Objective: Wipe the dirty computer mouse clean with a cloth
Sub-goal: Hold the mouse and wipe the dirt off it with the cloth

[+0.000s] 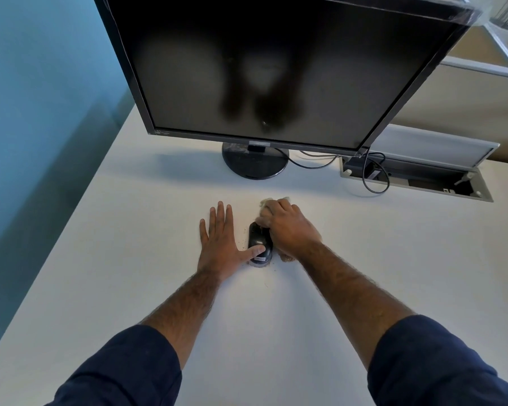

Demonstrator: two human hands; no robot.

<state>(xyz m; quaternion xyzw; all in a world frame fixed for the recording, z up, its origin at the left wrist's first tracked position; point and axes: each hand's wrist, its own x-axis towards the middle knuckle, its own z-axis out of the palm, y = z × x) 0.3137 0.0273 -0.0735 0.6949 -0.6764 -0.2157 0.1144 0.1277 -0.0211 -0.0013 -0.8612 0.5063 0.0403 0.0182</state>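
Note:
A black computer mouse (257, 235) lies on the white desk (129, 230), with small crumbs of dirt scattered around it. My left hand (220, 244) rests flat on the desk to its left, fingers spread, the thumb pressing on the mouse's near end. My right hand (288, 227) covers the right side of the mouse and is closed on a beige cloth (266, 204), which sticks out beyond the fingers and below the wrist. The right half of the mouse is hidden under that hand.
A large dark monitor (276, 68) on a round black stand (254, 162) looms just beyond the hands. Black cables (373, 183) run into an open cable tray (417, 177) at the back right. A blue wall is on the left.

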